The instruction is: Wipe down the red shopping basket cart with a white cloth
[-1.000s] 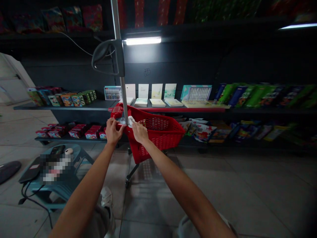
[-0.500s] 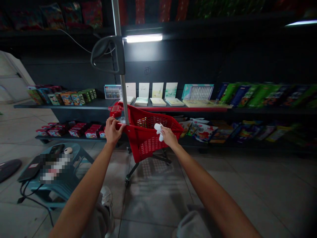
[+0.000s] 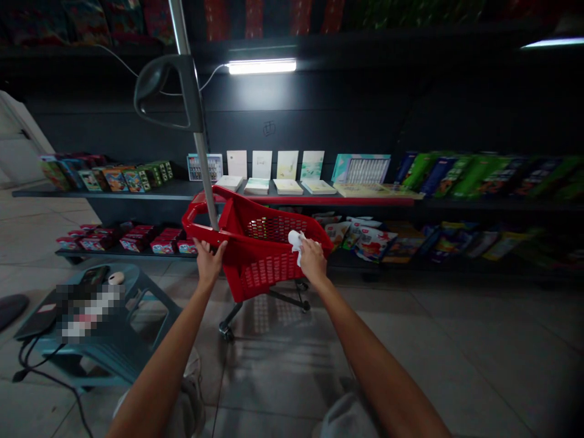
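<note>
A small red plastic shopping cart (image 3: 255,249) stands before the shelves, tilted with its handle end toward the left. My left hand (image 3: 208,263) grips the lower edge of its side below the handle, thumb to the right and fingers curled at the rim. In my right hand (image 3: 312,260) is a crumpled white cloth (image 3: 295,239), pinched against the cart's near side close to the front end. A metal pole (image 3: 201,152) with a grey loop grip (image 3: 194,94) rises from the cart's handle end and leans left.
Notebooks (image 3: 287,185) and pen sets stand on the middle shelf (image 3: 365,201). Snack bags (image 3: 374,243) and small boxes (image 3: 132,237) fill parts of the lower shelf. At the left, a blue-grey plastic stool (image 3: 123,334) carries devices and cables (image 3: 31,365). A lamp tube (image 3: 262,66) glows above.
The cart and its pole have tipped to the left. My left hand has slid lower, from the top rim to below the handle. The white cloth has stayed in my right hand.
</note>
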The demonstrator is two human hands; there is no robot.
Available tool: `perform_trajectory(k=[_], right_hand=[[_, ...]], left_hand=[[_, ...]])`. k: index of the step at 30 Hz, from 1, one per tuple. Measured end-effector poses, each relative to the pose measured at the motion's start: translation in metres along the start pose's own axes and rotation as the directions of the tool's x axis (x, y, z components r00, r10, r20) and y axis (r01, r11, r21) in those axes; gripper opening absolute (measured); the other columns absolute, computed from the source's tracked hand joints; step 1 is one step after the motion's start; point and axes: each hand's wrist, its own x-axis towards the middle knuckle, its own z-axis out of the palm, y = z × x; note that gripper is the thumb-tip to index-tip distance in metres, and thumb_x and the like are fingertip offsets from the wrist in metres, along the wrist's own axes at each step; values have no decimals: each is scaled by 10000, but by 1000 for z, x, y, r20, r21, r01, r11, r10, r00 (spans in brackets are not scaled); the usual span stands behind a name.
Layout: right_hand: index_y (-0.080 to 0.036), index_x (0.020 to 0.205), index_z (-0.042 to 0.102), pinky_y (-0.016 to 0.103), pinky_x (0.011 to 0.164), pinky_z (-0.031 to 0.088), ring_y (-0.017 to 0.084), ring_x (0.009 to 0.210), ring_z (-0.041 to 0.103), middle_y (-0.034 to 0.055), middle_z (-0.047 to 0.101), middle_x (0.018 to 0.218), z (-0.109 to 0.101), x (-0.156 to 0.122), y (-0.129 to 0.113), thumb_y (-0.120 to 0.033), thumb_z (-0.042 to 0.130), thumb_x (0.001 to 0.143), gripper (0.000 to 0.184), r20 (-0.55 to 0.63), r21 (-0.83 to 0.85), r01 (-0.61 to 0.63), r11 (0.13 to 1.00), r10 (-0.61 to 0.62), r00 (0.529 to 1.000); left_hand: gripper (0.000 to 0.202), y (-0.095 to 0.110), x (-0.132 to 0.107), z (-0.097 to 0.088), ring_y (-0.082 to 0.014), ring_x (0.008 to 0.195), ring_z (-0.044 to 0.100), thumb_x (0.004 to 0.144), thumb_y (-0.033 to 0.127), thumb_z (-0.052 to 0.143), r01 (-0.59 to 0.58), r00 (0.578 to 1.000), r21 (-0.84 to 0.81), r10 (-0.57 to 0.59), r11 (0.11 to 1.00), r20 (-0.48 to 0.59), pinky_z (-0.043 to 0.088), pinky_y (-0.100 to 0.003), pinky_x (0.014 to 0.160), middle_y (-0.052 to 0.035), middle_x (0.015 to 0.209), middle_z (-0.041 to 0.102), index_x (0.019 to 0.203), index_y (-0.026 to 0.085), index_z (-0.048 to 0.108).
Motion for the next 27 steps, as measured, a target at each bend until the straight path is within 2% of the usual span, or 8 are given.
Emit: perform_trajectory(k=[2,7,10,13,17,20,24,27], right_hand=[[-163,1356,626,426,1118,358,264,1192,538,138,659,1266,0,-6,-11,-210,398,1010,417,-24,-8,4,1000,-4,1000],[-152,1378,608,442,1124,374,275,1240,538,150,637,1332,2,-11,-21,-200,365,1018,436,-2,29,13,999,-13,1000],[-176,1395,601,422,1114,405,275,1306,515,132,597,1417,2,-9,-14,-210,353,1024,448,74,59,37,998,-41,996],[-179,1406,592,412,1101,428,269,1323,513,133,589,1431,2,-7,-1,-206,341,1019,462,98,71,-26,997,19,995],[-154,1421,572,391,1044,468,257,1288,538,154,577,1429,8,-9,15,-205,320,1007,488,39,100,-178,979,175,984],[-134,1353,626,424,1056,445,287,1260,526,169,620,1342,17,-8,15,-239,350,994,465,-43,87,-171,981,175,984],[-116,1251,682,464,1068,418,313,1194,517,198,625,1287,28,0,-13,-255,410,956,425,-153,110,-140,984,156,976],[-122,1239,687,448,1046,431,298,1137,543,186,659,1243,32,9,-57,-258,459,937,402,-94,186,-59,981,78,992]], left_hand=[[616,-17,-11,4,-252,1077,716,831,495,742,56,992,36,-60,998,111,577,-417,933,-121,1189,716,1332,221,512],[653,-44,-11,-5,-275,965,733,753,522,801,83,992,183,-99,980,82,587,-438,866,-114,1107,739,1268,203,555],[671,-47,-3,-15,-272,950,736,746,536,803,76,992,202,-94,976,83,589,-423,843,-107,1098,742,1273,208,548],[624,-47,0,-25,-267,933,740,745,548,802,121,987,199,-140,973,85,589,-409,830,-98,1063,751,1218,213,572],[617,-49,-2,-38,-270,953,739,761,518,800,152,978,184,-175,971,114,584,-411,852,-97,1081,753,1242,213,562],[636,-50,-4,-46,-274,1017,730,793,445,787,145,979,171,-167,975,121,576,-414,895,-91,1128,749,1326,219,523],[657,-48,-5,-53,-281,1110,706,806,393,786,144,983,151,-159,978,93,571,-396,932,-97,1205,731,1375,226,502],[668,-48,-6,-55,-278,1083,714,813,375,777,154,980,130,-168,979,108,573,-393,932,-99,1195,733,1394,219,488]])
